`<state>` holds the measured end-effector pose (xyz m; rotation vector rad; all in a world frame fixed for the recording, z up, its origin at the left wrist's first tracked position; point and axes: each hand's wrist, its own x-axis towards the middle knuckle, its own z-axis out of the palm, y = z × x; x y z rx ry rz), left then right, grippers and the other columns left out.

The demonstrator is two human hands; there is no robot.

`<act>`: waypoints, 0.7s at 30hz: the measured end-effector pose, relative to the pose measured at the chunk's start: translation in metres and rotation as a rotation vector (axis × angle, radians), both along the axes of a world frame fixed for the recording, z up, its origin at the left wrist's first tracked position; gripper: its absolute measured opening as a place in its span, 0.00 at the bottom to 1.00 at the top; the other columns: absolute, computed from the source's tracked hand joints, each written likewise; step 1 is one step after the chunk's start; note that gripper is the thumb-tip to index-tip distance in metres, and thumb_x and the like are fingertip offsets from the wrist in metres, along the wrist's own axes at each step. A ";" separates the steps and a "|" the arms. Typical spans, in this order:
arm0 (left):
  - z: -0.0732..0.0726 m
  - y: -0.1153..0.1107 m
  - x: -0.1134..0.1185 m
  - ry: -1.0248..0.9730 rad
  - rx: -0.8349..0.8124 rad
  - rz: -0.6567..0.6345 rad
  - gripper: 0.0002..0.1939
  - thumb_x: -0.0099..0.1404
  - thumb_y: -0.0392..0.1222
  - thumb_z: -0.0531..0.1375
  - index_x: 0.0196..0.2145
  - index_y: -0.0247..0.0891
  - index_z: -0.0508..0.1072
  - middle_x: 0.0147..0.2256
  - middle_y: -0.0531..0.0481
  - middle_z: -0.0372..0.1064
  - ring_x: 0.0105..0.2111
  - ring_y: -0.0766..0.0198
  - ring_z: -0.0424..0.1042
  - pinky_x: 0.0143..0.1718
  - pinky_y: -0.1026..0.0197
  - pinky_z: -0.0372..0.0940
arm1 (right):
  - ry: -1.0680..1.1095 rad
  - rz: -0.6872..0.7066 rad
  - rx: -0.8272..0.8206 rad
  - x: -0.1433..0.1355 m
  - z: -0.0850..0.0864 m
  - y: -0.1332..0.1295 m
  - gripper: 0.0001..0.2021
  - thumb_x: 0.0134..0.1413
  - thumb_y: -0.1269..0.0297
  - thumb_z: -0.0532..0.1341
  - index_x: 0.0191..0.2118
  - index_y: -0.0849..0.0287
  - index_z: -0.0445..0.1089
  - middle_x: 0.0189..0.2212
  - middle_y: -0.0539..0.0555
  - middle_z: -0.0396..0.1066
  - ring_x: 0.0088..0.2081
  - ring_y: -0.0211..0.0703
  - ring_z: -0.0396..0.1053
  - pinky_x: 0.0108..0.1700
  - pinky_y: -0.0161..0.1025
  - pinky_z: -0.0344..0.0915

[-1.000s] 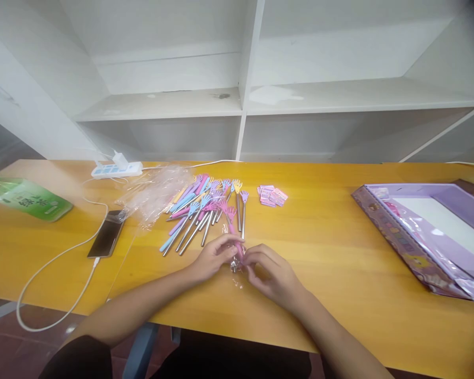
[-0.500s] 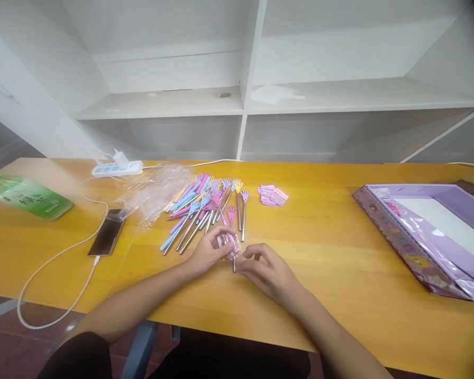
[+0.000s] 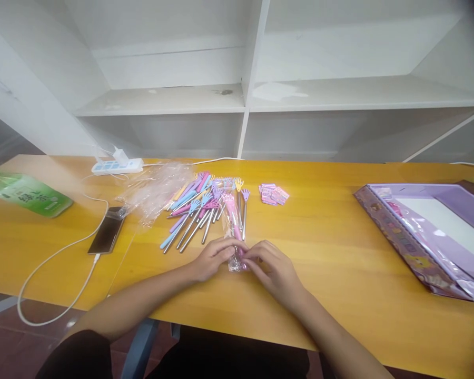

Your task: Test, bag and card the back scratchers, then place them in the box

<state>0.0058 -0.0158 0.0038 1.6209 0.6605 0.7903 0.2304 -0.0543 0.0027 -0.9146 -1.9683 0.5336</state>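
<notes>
A pink hand-shaped scratcher [image 3: 231, 208] lies in a clear plastic bag [image 3: 234, 262] near the middle of the table. My left hand [image 3: 217, 256] is closed on the bag from the left. On the right, my right hand [image 3: 270, 266] pinches the pink handle at its lower end. Behind my hands is a heap of scratchers [image 3: 193, 210] with metal rods and pink, blue, purple and yellow parts. Clear plastic bags [image 3: 154, 192] lie left of the heap, and small pink-purple cards [image 3: 273, 194] lie to its right.
A purple box [image 3: 403, 242] stands at the right. At the left are a green bottle [image 3: 27, 195], a phone [image 3: 107, 231] on a white cable [image 3: 43, 270], and a power strip [image 3: 117, 166]. White shelves [image 3: 351, 95] rise behind the table [image 3: 319, 226].
The bagged pink scratcher now extends farther from me, its hand-shaped end inside the plastic. My left hand has shifted slightly down, and my right hand's fingers have closed on the handle.
</notes>
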 end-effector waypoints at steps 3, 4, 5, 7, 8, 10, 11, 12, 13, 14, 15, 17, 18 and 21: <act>0.000 -0.001 0.000 0.035 0.033 0.013 0.19 0.73 0.54 0.62 0.53 0.39 0.78 0.46 0.43 0.77 0.47 0.55 0.75 0.51 0.55 0.68 | 0.012 -0.011 0.021 -0.001 0.000 0.000 0.06 0.69 0.70 0.64 0.46 0.52 0.74 0.37 0.54 0.77 0.38 0.45 0.75 0.39 0.44 0.74; -0.001 -0.002 0.001 0.050 0.047 0.018 0.19 0.71 0.53 0.65 0.53 0.39 0.78 0.46 0.43 0.77 0.46 0.56 0.75 0.50 0.56 0.69 | 0.015 -0.015 0.030 -0.001 -0.001 0.000 0.06 0.69 0.70 0.65 0.46 0.52 0.74 0.37 0.54 0.77 0.38 0.45 0.75 0.39 0.44 0.74; -0.002 -0.003 0.002 0.064 0.067 0.024 0.19 0.70 0.51 0.67 0.54 0.39 0.78 0.46 0.44 0.77 0.45 0.57 0.76 0.50 0.56 0.69 | 0.019 -0.020 0.038 -0.001 -0.001 0.000 0.05 0.68 0.70 0.65 0.46 0.52 0.74 0.36 0.54 0.77 0.37 0.45 0.75 0.38 0.44 0.74; -0.005 -0.005 0.003 0.079 0.110 0.034 0.19 0.68 0.48 0.69 0.54 0.40 0.78 0.46 0.43 0.77 0.45 0.58 0.76 0.48 0.58 0.70 | 0.022 -0.030 0.046 0.000 -0.003 0.000 0.05 0.68 0.70 0.66 0.45 0.52 0.74 0.36 0.54 0.77 0.37 0.45 0.75 0.38 0.44 0.73; -0.006 -0.005 0.004 0.081 0.127 0.037 0.19 0.68 0.47 0.69 0.54 0.40 0.78 0.46 0.43 0.77 0.44 0.58 0.76 0.47 0.58 0.70 | 0.020 -0.033 0.045 0.000 -0.004 0.000 0.05 0.67 0.70 0.66 0.45 0.52 0.74 0.36 0.53 0.77 0.37 0.45 0.75 0.38 0.44 0.73; -0.007 -0.007 0.005 0.084 0.141 0.044 0.20 0.67 0.46 0.69 0.55 0.40 0.77 0.46 0.43 0.76 0.44 0.59 0.76 0.45 0.59 0.72 | 0.018 -0.039 0.041 0.001 -0.006 0.000 0.06 0.67 0.70 0.67 0.45 0.52 0.74 0.36 0.53 0.77 0.37 0.44 0.75 0.38 0.43 0.73; -0.008 -0.007 0.005 0.085 0.143 0.044 0.21 0.67 0.46 0.69 0.56 0.40 0.77 0.46 0.42 0.76 0.44 0.59 0.76 0.44 0.60 0.72 | 0.019 -0.044 0.038 0.001 -0.006 0.000 0.05 0.67 0.69 0.67 0.45 0.52 0.74 0.35 0.53 0.77 0.36 0.44 0.74 0.38 0.43 0.72; -0.008 -0.007 0.006 0.087 0.142 0.042 0.21 0.67 0.46 0.69 0.56 0.40 0.77 0.47 0.42 0.76 0.44 0.59 0.76 0.44 0.60 0.73 | 0.020 -0.050 0.032 0.001 -0.007 0.000 0.05 0.67 0.69 0.68 0.44 0.52 0.74 0.35 0.52 0.77 0.35 0.44 0.74 0.37 0.42 0.72; -0.008 -0.007 0.006 0.089 0.140 0.039 0.21 0.68 0.46 0.69 0.56 0.40 0.77 0.47 0.42 0.76 0.45 0.59 0.76 0.44 0.60 0.73 | 0.020 -0.059 0.024 0.001 -0.008 0.000 0.04 0.67 0.68 0.68 0.44 0.52 0.74 0.34 0.52 0.76 0.34 0.43 0.74 0.36 0.42 0.72; -0.008 -0.007 0.006 0.091 0.137 0.038 0.20 0.68 0.46 0.69 0.56 0.40 0.77 0.47 0.42 0.76 0.44 0.59 0.77 0.44 0.60 0.73 | 0.021 -0.071 0.014 0.000 -0.008 -0.001 0.03 0.67 0.66 0.68 0.43 0.52 0.73 0.33 0.51 0.76 0.33 0.43 0.73 0.36 0.41 0.71; -0.008 -0.007 0.006 0.090 0.135 0.040 0.19 0.69 0.46 0.68 0.55 0.40 0.78 0.47 0.42 0.76 0.44 0.59 0.77 0.44 0.60 0.73 | 0.021 -0.086 -0.001 0.000 -0.009 -0.001 0.03 0.67 0.65 0.68 0.43 0.52 0.73 0.32 0.51 0.75 0.33 0.43 0.73 0.35 0.41 0.71; -0.009 -0.006 0.007 0.089 0.136 0.053 0.18 0.70 0.47 0.68 0.54 0.40 0.79 0.46 0.42 0.76 0.43 0.60 0.77 0.44 0.60 0.72 | 0.028 -0.134 -0.047 -0.001 -0.011 -0.001 0.05 0.67 0.62 0.68 0.41 0.52 0.71 0.30 0.50 0.73 0.31 0.42 0.71 0.34 0.41 0.70; -0.009 -0.006 0.007 0.094 0.139 0.061 0.17 0.70 0.48 0.67 0.54 0.40 0.79 0.46 0.42 0.77 0.43 0.60 0.77 0.44 0.60 0.72 | 0.038 -0.179 -0.072 -0.001 -0.012 0.000 0.06 0.67 0.60 0.67 0.41 0.53 0.69 0.30 0.50 0.72 0.30 0.42 0.70 0.33 0.40 0.70; -0.011 -0.007 0.006 0.114 0.131 0.079 0.17 0.71 0.47 0.67 0.55 0.42 0.80 0.45 0.44 0.77 0.42 0.60 0.77 0.44 0.60 0.72 | 0.082 -0.362 -0.113 0.001 -0.014 0.003 0.06 0.72 0.58 0.62 0.45 0.53 0.67 0.33 0.51 0.69 0.30 0.42 0.68 0.32 0.40 0.68</act>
